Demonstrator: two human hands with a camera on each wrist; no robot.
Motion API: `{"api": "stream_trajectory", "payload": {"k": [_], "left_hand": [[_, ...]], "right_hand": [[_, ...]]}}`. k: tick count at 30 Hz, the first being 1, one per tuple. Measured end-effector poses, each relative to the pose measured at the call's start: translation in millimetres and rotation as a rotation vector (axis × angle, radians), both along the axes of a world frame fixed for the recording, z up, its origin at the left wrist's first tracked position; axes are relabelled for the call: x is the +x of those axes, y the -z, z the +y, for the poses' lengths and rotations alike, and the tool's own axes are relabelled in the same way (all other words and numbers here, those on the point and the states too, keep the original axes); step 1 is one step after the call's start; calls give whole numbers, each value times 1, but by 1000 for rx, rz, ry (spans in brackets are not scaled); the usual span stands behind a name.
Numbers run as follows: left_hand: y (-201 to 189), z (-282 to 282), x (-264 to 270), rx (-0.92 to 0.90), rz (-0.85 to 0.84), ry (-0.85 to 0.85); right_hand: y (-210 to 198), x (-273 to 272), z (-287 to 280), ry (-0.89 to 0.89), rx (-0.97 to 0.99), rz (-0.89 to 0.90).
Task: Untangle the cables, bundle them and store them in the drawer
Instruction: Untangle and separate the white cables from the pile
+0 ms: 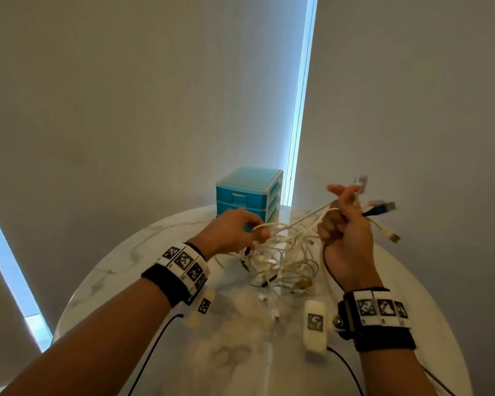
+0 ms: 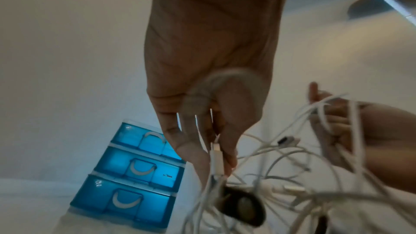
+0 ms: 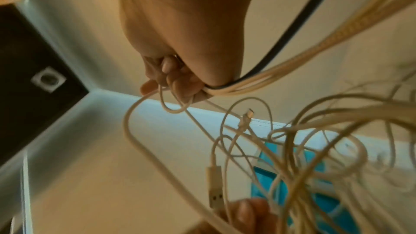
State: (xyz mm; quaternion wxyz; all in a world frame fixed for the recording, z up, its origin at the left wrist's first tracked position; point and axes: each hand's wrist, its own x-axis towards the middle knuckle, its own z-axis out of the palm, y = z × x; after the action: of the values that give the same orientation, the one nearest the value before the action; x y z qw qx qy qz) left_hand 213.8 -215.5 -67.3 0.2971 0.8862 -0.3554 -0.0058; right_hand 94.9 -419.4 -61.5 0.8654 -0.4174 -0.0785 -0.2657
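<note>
A tangle of white cables [image 1: 286, 261] hangs between both hands above the round marble table [image 1: 132, 252]. My left hand [image 1: 235, 230] pinches one white cable; the left wrist view shows a white connector [image 2: 217, 159] between its fingertips. My right hand [image 1: 343, 221] is raised and grips a bunch of cable ends, white ones and a black cable with a blue plug [image 1: 383, 207]. In the right wrist view the fist [image 3: 180, 77] closes on the white and black strands [image 3: 281, 56]. The blue three-drawer unit [image 1: 250, 194] stands behind the hands, its drawers shut [image 2: 135, 170].
The drawer unit sits at the table's far edge against pale blinds [image 1: 126, 110]. Bare marble lies near me, in front of the tangle [image 1: 240, 352]. A dark oval object [image 2: 243, 205] hangs among the cables in the left wrist view.
</note>
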Motion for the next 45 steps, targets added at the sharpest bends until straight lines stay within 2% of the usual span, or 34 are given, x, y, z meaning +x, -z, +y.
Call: {"api": "stream_trajectory", "payload": {"k": [4,6,8,10,14,16,19,22,26,29,31,34,37,41,45], "left_hand": [[8,22,29,79,-59,-248],[15,38,39,60,-43,-354],[17,45,42,79,-19,-364],[10,37,33,141,-45,-275],[-14,0,-9,29,-6,98],[-21,-16,-24,57,32,163],[-17,-25,-25,153,-12,162],[-12,-15,-8,-65,-29,67],[-27,6,13,-494,-94,-157],[-42,20,24,-828,4,-236],[-46,28,27,-956,64,-223],[-41,30,24,-1002,149,-169],[-32,18,11,-975,247,-82],[-33,0,-6,-866,286,25],[-32,-3,-12,-807,252,45]], "right_hand": [[-5,-16,-29,-6,214,-137],[-1,-17,-38,-5,232,-130],[4,-15,-39,-15,215,-96],[7,-10,-34,-21,192,-51],[5,-3,-20,-38,185,-33],[5,-2,-14,-26,178,-21],[8,-2,-13,-6,149,-17],[17,5,-21,82,-66,135],[46,18,-22,129,-535,615],[59,24,-19,150,-711,724],[55,23,-18,234,-719,671],[41,19,-12,362,-639,444],[32,13,10,317,-702,274],[38,19,37,253,-788,225],[42,25,36,340,-765,269]]}}
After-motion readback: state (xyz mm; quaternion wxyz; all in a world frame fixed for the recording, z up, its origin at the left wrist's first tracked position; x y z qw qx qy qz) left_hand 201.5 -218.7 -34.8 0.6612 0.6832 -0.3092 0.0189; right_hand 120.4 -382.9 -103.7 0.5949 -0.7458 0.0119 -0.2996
